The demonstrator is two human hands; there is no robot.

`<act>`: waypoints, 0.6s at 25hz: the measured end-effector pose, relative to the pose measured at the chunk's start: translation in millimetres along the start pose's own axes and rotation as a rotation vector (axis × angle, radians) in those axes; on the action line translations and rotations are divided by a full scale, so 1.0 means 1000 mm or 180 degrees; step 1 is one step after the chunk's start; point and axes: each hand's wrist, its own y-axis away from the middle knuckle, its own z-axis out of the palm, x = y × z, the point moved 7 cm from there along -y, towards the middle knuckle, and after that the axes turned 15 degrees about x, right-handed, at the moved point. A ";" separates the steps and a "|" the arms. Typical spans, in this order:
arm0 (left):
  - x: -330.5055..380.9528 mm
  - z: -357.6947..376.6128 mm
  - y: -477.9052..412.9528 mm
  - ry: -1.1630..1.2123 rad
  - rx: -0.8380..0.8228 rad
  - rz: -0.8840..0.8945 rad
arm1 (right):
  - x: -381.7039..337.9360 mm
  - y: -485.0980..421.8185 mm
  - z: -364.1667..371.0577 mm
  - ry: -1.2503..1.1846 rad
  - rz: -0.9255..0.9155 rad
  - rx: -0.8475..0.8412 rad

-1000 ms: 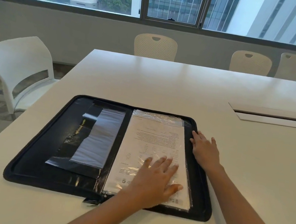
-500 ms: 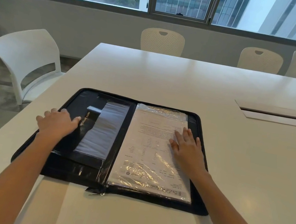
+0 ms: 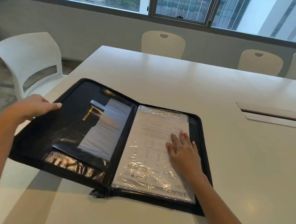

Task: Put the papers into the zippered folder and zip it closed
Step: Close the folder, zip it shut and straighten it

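Zippered folder (image 3: 74,131) lies open near the bench's (image 3: 186,83) near-left corner, spine and long axis running near edge to far edge. Left hand (image 3: 33,106) grips the raised left cover; right hand (image 3: 183,152) rests flat and open on the sleeved papers (image 3: 148,150). Risk: the closing cover traps the right hand, or the slick sleeve slides into the zipper track.
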 end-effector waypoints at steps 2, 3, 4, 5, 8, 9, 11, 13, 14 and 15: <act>0.018 -0.019 0.009 0.0138 -0.0136 0.0269 | 0.003 0.000 0.000 0.0112 0.0029 0.0047; 0.028 -0.030 0.015 0.0208 -0.0161 0.0443 | 0.005 0.000 -0.001 0.0192 0.0063 0.0093; 0.039 -0.041 0.022 0.0369 -0.0183 0.0574 | 0.007 0.001 -0.003 0.0275 0.0108 0.0149; 0.049 -0.050 0.031 0.0582 -0.0242 0.0665 | 0.009 0.003 -0.005 0.0339 0.0154 0.0202; 0.085 -0.062 0.070 0.1286 -0.0501 0.1016 | 0.013 0.006 -0.008 0.0292 0.0262 0.0179; 0.097 -0.063 0.085 0.1528 -0.0527 0.1110 | 0.012 0.005 -0.009 0.0177 0.0300 0.0111; 0.125 -0.059 0.115 0.1924 -0.0618 0.1296 | 0.010 0.003 -0.016 -0.0168 0.0397 0.0050; 0.152 -0.050 0.145 0.2265 -0.0809 0.1515 | 0.004 0.002 -0.034 -0.0607 0.0549 0.0156; 0.164 -0.042 0.157 0.2417 -0.0895 0.1586 | 0.000 0.002 -0.045 -0.0853 0.0649 0.0252; 0.175 -0.033 0.168 0.2525 -0.0940 0.1618 | -0.004 0.002 -0.057 -0.1106 0.0738 0.0356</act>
